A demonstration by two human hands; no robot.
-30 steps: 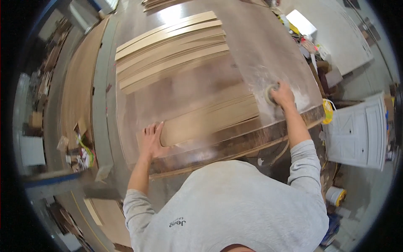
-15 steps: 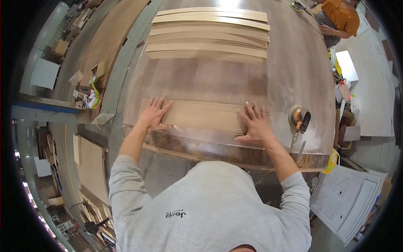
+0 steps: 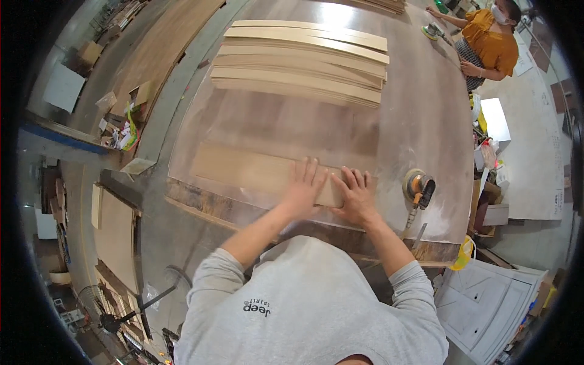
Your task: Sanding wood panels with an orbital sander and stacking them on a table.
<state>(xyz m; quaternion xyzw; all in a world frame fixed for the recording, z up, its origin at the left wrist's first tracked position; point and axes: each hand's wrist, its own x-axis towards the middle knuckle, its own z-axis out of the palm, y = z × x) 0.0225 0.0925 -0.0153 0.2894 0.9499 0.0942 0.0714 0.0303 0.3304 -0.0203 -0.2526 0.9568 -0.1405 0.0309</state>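
Near strips (image 3: 240, 165) are laid side by side along the near edge of the worktop (image 3: 426, 109), long sides running left to right. Their count cannot be told because of blur. The left hand (image 3: 305, 187) is blurred; it is seen palm down with fingers spread over the strips, right of their middle, and is not closed on anything. The right hand (image 3: 358, 196) is spread over their right end, thumb toward the near side; no clenching is seen, and how hard it is pressed cannot be told. By judgement, the hands are set close together so that the strips are kept flat and in line at that end.

Far strips (image 3: 298, 64) are lined up beyond, in roughly the same direction; they are presumably parked there to be out of the hands' way while staying within reach.

A sander (image 3: 418, 187) is rested just right of the right hand, its hose end pointed toward the near edge, with pale dust around it. A metal bar (image 3: 420, 235) is seen beside the hose end. Any rightward sliding of the strips would be obstructed by the sander, it is judged.

A co-worker (image 3: 490, 42) is noted at the far right, near a second sander (image 3: 432, 31). A yellow item (image 3: 463, 253) is hung at the near right corner.
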